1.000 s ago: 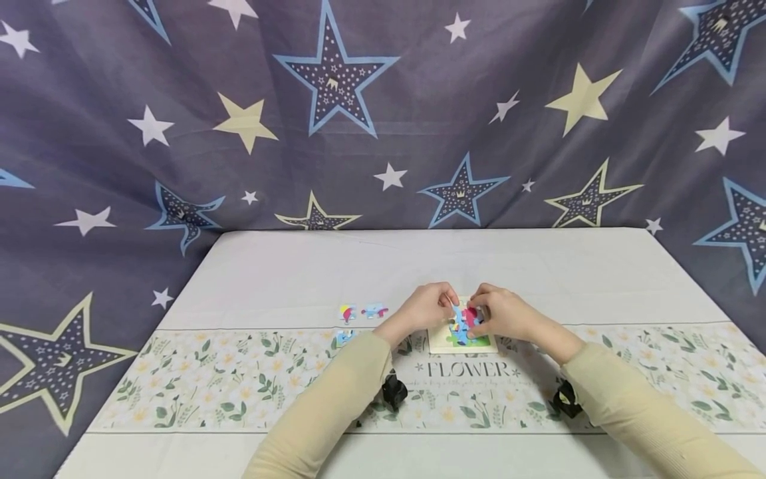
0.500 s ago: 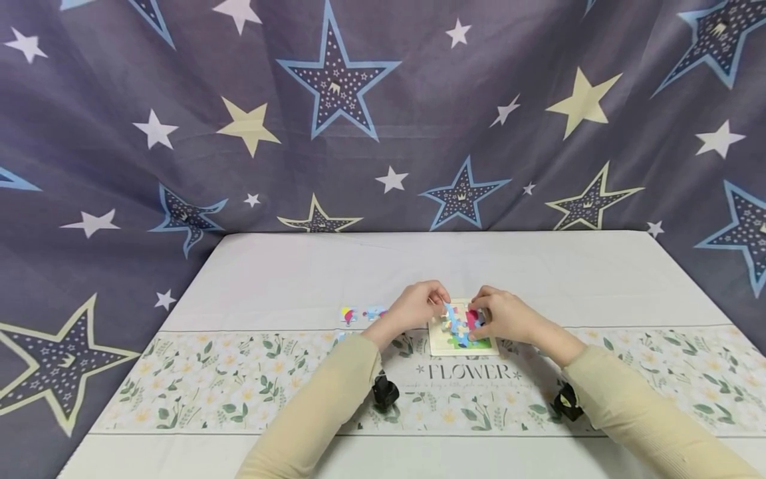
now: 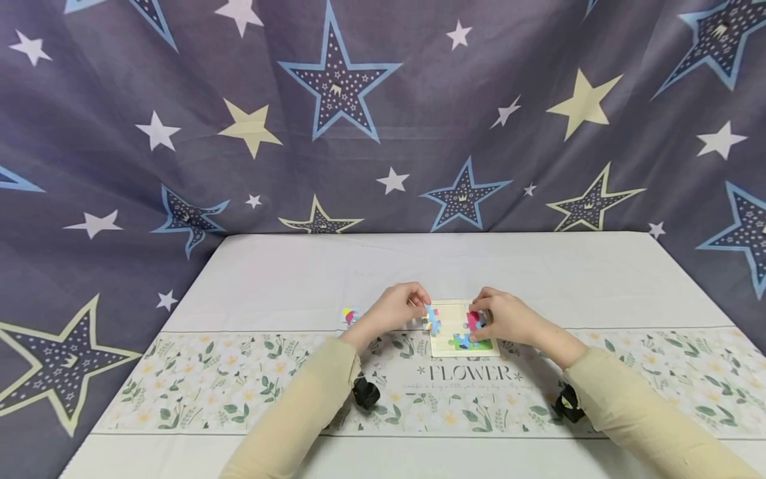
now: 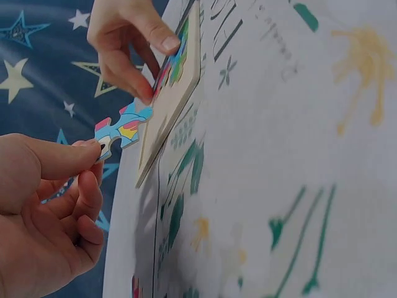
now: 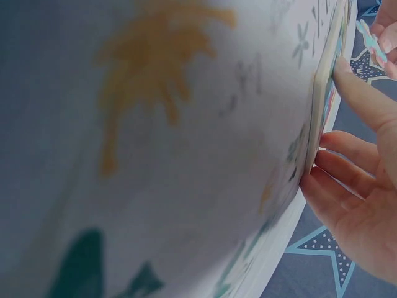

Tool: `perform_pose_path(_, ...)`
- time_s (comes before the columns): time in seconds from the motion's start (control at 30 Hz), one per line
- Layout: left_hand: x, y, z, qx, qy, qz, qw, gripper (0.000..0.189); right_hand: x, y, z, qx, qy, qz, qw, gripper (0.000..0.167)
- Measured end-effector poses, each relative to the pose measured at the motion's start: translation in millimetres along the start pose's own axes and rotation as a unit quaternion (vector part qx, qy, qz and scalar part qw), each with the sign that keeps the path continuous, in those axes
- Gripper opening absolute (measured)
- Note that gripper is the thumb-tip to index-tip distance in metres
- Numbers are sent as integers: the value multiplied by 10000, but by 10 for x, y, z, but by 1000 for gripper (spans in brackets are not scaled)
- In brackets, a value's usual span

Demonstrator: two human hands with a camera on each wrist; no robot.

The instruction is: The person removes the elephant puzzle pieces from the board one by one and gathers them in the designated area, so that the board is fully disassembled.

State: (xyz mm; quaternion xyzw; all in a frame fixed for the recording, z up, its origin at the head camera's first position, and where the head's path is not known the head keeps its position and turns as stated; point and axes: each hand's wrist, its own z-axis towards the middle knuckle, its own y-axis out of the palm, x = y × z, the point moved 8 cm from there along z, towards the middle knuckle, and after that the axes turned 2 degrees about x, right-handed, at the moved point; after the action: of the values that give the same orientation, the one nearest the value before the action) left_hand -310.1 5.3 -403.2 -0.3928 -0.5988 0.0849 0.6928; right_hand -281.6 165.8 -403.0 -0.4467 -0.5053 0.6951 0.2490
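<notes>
Your table (image 3: 287, 266) bears a white floral-banded cloth (image 3: 239, 379); on it lie a wooden puzzle tray (image 3: 450, 319) and, to its left, a loose puzzle piece (image 3: 350, 315).

A puzzle piece lifted above a pale wooden board.
The left hand (image 3: 395, 307) pinches a knobbed light-blue puzzle piece (image 4: 121, 131), patched pink, yellow and white, tilted above the board's left edge. The puzzle board (image 3: 447, 320) lies flat on the tabletop (image 3: 299, 279), the right hand (image 3: 507, 320) gripping its right edge. Pink pieces (image 3: 473, 320) sit along that edge, green-and-blue ones (image 3: 462, 342) along the near edge. A loose yellow-and-pink piece (image 3: 349, 315), partly hidden, lies left of the board.
</notes>
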Motion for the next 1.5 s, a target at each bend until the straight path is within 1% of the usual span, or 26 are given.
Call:
perform_pose_path(0.2,-52,-92,-65,-77,0,-17,10000,9,1,-2,-4,8,36,-27,10000,54)
perform_pose_path(0.37,-123,-155,-123,-149,3,95,9998,8,5,4,-7,-28,102,-11,9999,54)
perform_pose_path(0.53,-175,-224,-180,-216,8,94,9997,7,3,8,-11,-36,106,-47,9999,54)
perform_pose_path(0.8,-248,-315,-252,-349,-86,164,9992,7,-16,-2,-15,-41,79,-49,9999,54)
perform_pose_path(1.1,-332,-409,-339,-397,-198,17,9990,8,-12,5,-13,-44,77,-68,9999,56)
perform_pose_path(1.23,-378,-439,-372,-449,-160,52,9988,7,-10,-2,-13,-39,80,-57,9999,56)
perform_pose_path(1.33,-387,-461,-389,-476,-52,126,9988,8,-14,-11,-14,-38,74,-58,9999,55)
perform_pose_path(1.5,-397,-504,-424,-526,26,213,9984,10,-17,-15,-14,-33,77,-70,9999,55)
